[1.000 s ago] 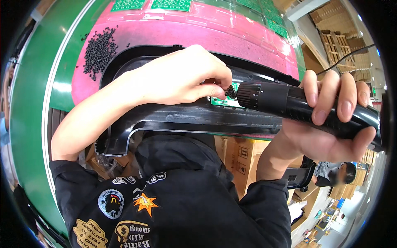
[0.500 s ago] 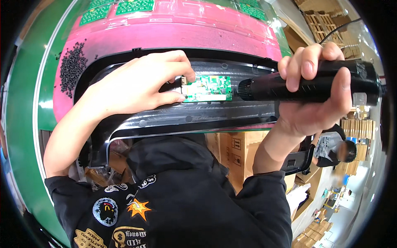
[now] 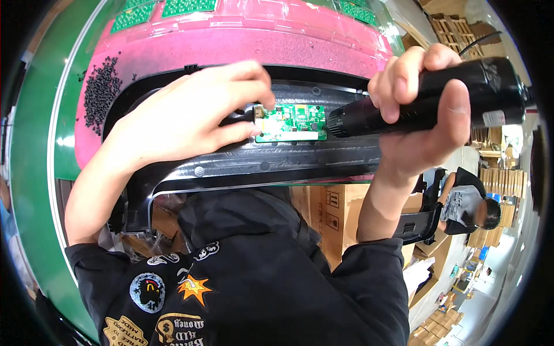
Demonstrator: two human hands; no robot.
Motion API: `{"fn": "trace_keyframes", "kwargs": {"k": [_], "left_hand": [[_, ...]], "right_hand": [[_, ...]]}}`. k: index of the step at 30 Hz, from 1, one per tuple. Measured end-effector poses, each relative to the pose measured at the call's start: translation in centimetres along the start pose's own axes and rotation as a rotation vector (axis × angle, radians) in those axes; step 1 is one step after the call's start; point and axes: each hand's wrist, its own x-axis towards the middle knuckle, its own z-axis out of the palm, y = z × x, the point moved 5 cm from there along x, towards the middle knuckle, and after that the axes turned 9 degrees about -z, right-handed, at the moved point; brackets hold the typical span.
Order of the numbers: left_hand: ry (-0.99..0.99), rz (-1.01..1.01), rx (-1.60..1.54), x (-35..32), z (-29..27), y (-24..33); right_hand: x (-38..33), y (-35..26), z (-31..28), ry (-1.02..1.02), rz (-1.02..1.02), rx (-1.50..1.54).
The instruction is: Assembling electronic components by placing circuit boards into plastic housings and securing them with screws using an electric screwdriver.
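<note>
A green circuit board [image 3: 294, 122] lies inside a long black plastic housing [image 3: 231, 168]. My left hand [image 3: 193, 115] is at the board's left end, thumb and fingers apart. It holds nothing, and its raised fingers are slightly blurred. In my right hand [image 3: 418, 109] is a black electric screwdriver [image 3: 461, 104], with fingers and thumb wrapped round its body. The ribbed nose of the tool points left and down at the board's right end. Whether its bit touches a screw there cannot be made out.
A heap of small black screws [image 3: 101, 89] sits on the pink mat [image 3: 231, 49], left of the housing. More green boards [image 3: 187, 6] lie in a clear tray at the far side. Cardboard boxes [image 3: 334, 222] stand below the table edge. Another person [image 3: 470, 202] is at the right.
My left fingers have lifted off the board's left end. My right hand and the screwdriver have shifted slightly left, the tool tilting more, with its nose now at the board's right edge.
</note>
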Motion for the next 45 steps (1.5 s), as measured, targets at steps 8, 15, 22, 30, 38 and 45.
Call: {"fn": "trace_keyframes", "kwargs": {"k": [8,15,22,30,38,45], "left_hand": [[0.369,0.111,-0.058,-3.1,-7.0,4.5],[0.661,-0.347,-0.183,-11.6,-8.5,1.8],[0.485,-0.770,-0.362,-19.3,0.6,-4.7],[0.647,-0.736,-1.427,-23.4,13.3,-4.6],[0.526,0.021,-1.859,-19.3,9.2,-1.8],[1.087,0.232,-1.523,-34.3,1.0,-9.7]], "right_hand": [[-0.2,0.0,0.2,-0.053,-0.021,-0.076],[0.4,-0.5,-0.8,0.019,0.120,0.277],[1.4,1.5,-6.2,0.579,0.450,0.457],[-0.3,2.6,-4.5,0.761,0.465,0.436],[-0.9,-7.4,-8.8,0.310,-0.007,0.104],[-9.8,-13.0,-29.7,0.721,0.085,-1.183]]}}
